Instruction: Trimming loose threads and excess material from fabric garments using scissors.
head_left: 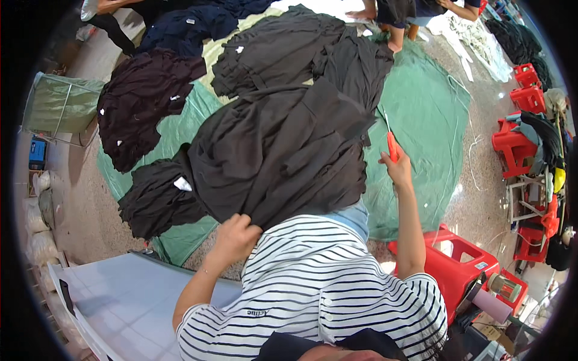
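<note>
My left hand (236, 236) is fisted tight on the black garment (283, 150) at its 6 o'clock edge — cloth spreads toward 12. My right hand (397, 168) is closed round orange-handled snips (391, 144) — long axis points 12 o'clock.

A garment (283, 150) lies over the person's lap, clothes piles (144, 102) on a tarp (421, 108) beyond, stool (454, 259) right.

Garment workshop floor. Heaps of dark garments (271, 144) piled on a green tarp (421, 114) spread over speckled stone flooring. Red plastic stools (512, 144) stacked at right, more clothing draped there. Sacks (36, 222) along left wall. Another person's bare feet (367, 13) at far edge.
</note>
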A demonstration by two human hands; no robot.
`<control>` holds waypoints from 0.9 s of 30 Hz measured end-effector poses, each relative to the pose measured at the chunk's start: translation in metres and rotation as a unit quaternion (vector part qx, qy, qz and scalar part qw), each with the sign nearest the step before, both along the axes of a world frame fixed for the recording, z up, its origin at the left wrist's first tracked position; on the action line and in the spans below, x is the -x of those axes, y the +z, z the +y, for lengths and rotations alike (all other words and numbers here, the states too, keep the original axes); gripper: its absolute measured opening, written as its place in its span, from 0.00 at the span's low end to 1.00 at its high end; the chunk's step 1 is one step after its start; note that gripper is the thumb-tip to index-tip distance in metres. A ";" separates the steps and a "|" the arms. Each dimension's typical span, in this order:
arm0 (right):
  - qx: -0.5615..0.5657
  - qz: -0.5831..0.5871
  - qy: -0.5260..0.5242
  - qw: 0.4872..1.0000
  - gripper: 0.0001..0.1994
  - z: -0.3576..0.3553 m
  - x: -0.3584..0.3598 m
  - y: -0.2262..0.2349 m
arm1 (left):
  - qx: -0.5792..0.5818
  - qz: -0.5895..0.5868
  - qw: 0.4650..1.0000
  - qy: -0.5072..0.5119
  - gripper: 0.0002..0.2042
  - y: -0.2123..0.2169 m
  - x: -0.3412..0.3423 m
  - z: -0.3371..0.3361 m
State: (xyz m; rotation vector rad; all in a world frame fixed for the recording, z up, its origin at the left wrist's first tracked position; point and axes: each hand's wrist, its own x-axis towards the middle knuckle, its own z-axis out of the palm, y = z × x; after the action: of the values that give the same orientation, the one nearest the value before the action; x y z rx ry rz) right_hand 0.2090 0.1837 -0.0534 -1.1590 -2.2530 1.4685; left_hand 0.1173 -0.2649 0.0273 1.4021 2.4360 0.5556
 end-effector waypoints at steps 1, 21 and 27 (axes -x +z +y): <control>0.003 -0.009 -0.001 1.000 0.27 -0.012 -0.009 0.006 | -0.066 -0.010 0.997 0.038 0.09 0.000 0.007 0.004; -0.205 -0.129 0.169 0.956 0.15 -0.135 -0.107 0.136 | -0.201 -0.189 0.961 0.016 0.12 -0.033 0.051 0.185; -0.220 -0.137 0.169 0.951 0.18 -0.143 -0.102 0.140 | -0.204 -0.177 0.962 0.031 0.13 -0.038 0.046 0.187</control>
State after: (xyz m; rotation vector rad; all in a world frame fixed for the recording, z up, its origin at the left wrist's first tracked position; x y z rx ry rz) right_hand 0.3106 0.0404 0.0870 -0.9100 -2.8880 0.8479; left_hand 0.0717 -0.0778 -0.0103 1.2287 2.1567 1.2638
